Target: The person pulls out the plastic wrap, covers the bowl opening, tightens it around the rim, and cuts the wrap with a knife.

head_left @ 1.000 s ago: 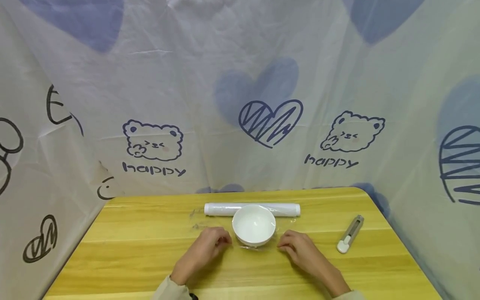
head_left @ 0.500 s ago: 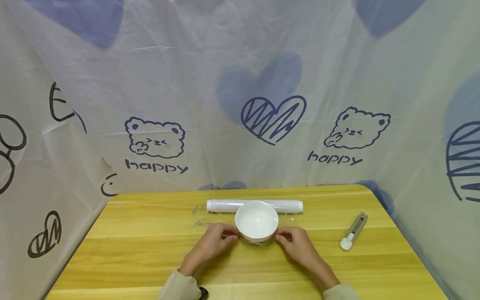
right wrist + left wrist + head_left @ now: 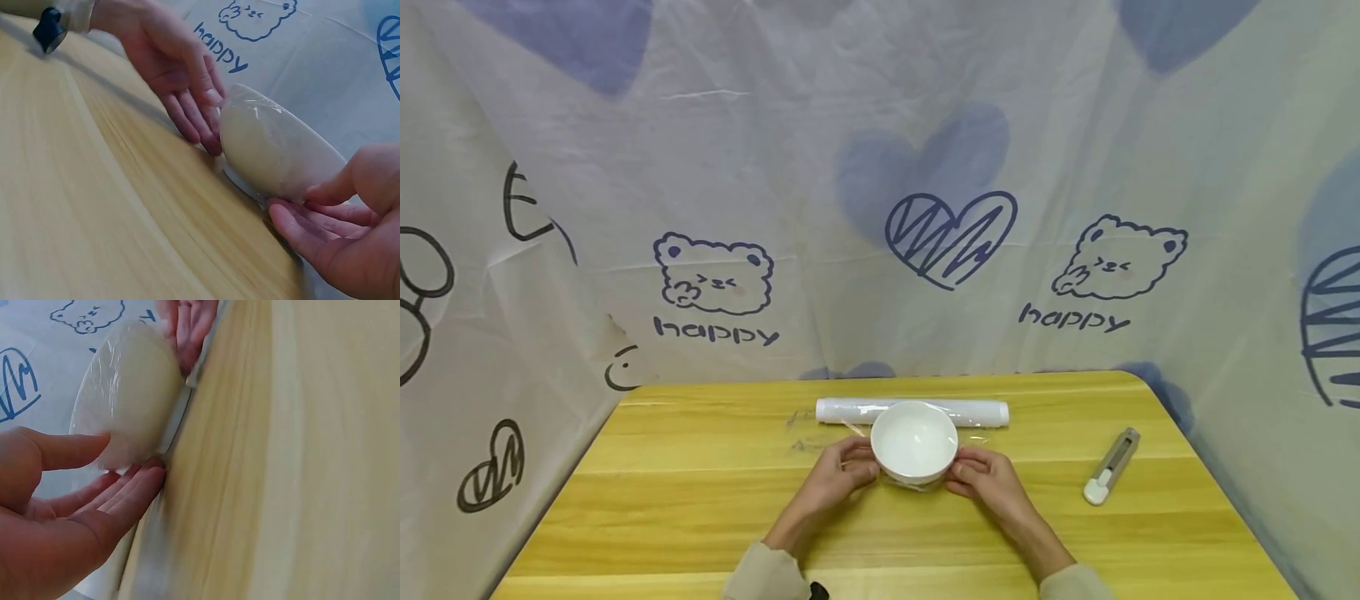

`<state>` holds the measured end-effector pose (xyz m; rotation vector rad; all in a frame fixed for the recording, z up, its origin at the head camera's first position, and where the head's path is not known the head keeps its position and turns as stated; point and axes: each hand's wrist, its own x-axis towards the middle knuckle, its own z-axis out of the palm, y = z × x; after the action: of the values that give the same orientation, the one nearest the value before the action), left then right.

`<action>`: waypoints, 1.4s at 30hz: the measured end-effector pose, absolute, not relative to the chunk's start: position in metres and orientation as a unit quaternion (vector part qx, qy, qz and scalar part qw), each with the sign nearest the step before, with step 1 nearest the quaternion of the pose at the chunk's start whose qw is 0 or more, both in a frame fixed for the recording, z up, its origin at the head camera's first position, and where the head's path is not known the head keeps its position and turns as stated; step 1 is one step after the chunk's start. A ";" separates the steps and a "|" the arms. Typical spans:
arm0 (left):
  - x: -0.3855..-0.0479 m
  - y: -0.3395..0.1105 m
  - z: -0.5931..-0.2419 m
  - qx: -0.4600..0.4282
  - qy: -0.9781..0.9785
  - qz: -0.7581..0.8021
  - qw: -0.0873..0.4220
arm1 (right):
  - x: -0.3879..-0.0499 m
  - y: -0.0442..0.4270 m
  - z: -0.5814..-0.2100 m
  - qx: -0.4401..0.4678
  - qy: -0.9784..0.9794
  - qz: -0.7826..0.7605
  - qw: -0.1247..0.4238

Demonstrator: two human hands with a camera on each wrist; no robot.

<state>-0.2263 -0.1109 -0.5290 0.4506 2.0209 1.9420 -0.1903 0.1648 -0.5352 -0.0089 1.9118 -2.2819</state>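
A white bowl stands upright near the middle of the table, with clear cling film wrapped against its outer wall. My left hand holds the bowl's left side, its thumb on the film-covered wall and its fingers lower down near the foot. From the right, my right hand holds the opposite side, thumb against the wall and curled fingers close to the base in the right wrist view. Loose film shows beside the bowl. Whether film spans the whole mouth is hard to tell.
Behind the bowl lies a white roll of cling film, left to right. A grey and white utility knife lies at the right of the wooden table. A printed cloth hangs behind the table and along both sides.
Both hands have moved inward from the film's edges to the bowl's sides. The film at the sides has come up against the bowl. The head view has shifted slightly.
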 end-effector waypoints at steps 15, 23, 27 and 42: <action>-0.187 -0.081 -0.506 0.093 0.742 0.659 0.078 | -0.203 0.197 -0.477 -0.027 0.771 -0.618 0.149; -0.175 -0.045 -0.510 0.061 0.791 0.607 -0.052 | -0.259 0.201 -0.456 -0.098 0.905 -0.413 -0.031; -0.173 -0.029 -0.518 0.040 0.805 0.582 -0.108 | -0.281 0.199 -0.478 -0.147 0.920 -0.361 -0.048; -0.183 -0.027 -0.530 0.027 0.763 0.640 -0.093 | -0.270 0.199 -0.485 -0.119 0.934 -0.337 0.025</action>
<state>-0.1831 -0.0275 -0.5299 0.0903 2.5495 2.1385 -0.2700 0.1992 -0.4850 -0.3684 2.8878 -1.0429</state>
